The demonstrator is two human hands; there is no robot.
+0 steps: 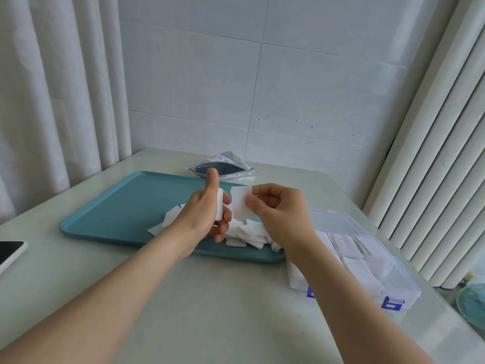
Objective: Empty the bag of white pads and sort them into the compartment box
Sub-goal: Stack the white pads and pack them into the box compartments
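Fingers, left hand (pixel 207 214): curled round a small stack of pads (pixel 220 203), thumb up.
Fingers, right hand (pixel 278 208): pinching one pad (pixel 240 202).
Tray (pixel 110 211): one, teal; loose heap of pads (pixel 246 236), uncountable.
Bag (pixel 223 168): one, on counter (pixel 183 298) behind tray.
Compartment box (pixel 399 279): one, right of tray; pads stacked inside.

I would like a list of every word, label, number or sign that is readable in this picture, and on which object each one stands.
Nothing here can be read as text.
On the bag: small round printed marks, too small and blurred to read.
On the blue latches of the compartment box: white shapes only, no letters that I can make out.
On the phone: the screen is dark and shows nothing.
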